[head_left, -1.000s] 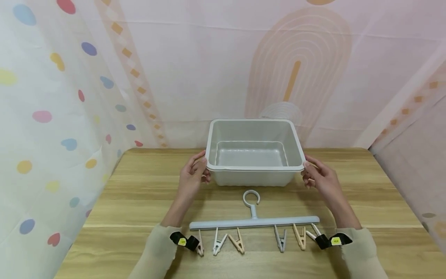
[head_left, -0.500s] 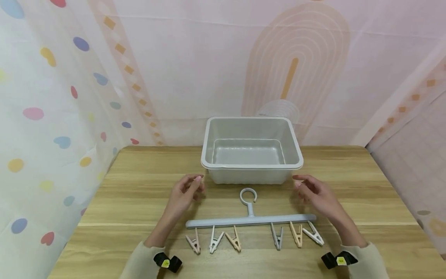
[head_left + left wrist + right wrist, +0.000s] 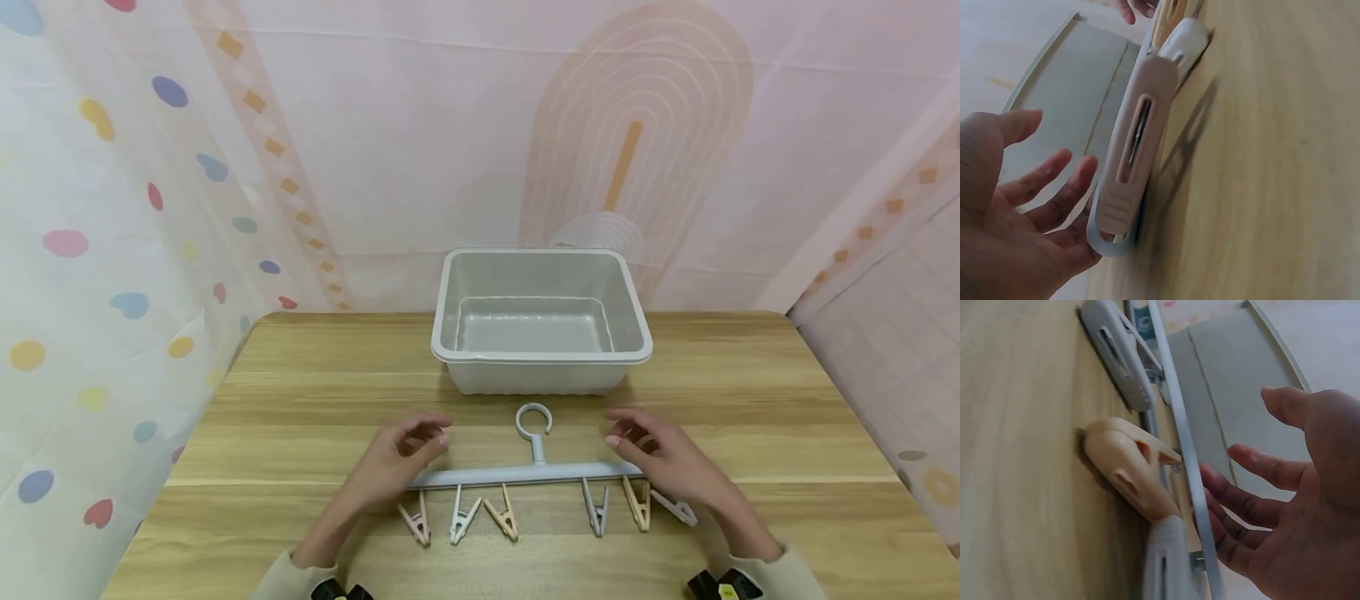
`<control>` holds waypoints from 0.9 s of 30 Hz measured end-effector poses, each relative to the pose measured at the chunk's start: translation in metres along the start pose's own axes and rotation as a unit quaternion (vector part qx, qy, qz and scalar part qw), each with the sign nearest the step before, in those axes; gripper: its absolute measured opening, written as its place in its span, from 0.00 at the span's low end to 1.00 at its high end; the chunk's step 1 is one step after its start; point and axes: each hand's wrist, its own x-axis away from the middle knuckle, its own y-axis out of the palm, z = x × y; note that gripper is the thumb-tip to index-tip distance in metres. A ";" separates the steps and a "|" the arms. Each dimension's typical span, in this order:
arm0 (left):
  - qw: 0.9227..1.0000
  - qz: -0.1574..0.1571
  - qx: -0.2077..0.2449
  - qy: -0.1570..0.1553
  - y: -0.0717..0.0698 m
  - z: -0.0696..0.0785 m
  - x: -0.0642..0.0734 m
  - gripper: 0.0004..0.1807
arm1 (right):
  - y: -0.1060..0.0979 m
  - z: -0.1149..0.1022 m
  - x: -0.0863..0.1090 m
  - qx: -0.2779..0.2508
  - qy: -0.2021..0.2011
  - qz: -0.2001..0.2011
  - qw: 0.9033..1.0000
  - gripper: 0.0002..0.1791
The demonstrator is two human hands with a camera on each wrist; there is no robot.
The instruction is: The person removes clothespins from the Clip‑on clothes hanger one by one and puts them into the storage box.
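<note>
The left hand [image 3: 396,460] and the right hand [image 3: 666,460] each have a wide grip, thumb parted from bent fingers, at opposite ends of a pale grey-blue clip hanger [image 3: 502,476]; whether any fingertip touches it, I cannot tell. Six spring clips [image 3: 599,527] in pinkish beige, white, tan and grey line its near side, and beyond it a pale grey plastic tub [image 3: 538,378] stands toward the back of the wood-grain bench [image 3: 315,358].
</note>
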 end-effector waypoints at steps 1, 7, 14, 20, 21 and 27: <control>1.000 -0.008 -0.011 0.006 0.001 0.000 0.001 0.19 | 0.002 0.000 0.001 -0.001 0.001 -0.004 1.000 0.26; 0.994 -0.059 -0.075 0.053 0.010 0.000 0.009 0.16 | 0.013 0.000 0.005 0.023 -0.018 -0.031 0.999 0.26; 0.977 -0.055 -0.178 0.109 0.022 0.001 0.014 0.09 | 0.024 0.004 0.006 0.099 -0.073 -0.015 0.992 0.12; 0.978 -0.048 -0.183 0.083 0.027 0.001 0.014 0.05 | 0.029 0.006 0.006 0.110 -0.077 -0.015 0.991 0.05; 0.979 -0.047 -0.183 0.081 0.027 0.001 0.014 0.05 | 0.029 0.007 0.005 0.109 -0.079 -0.015 0.991 0.04; 0.977 -0.047 -0.189 0.087 0.027 0.000 0.013 0.04 | 0.027 0.007 0.003 0.096 -0.095 -0.022 0.991 0.05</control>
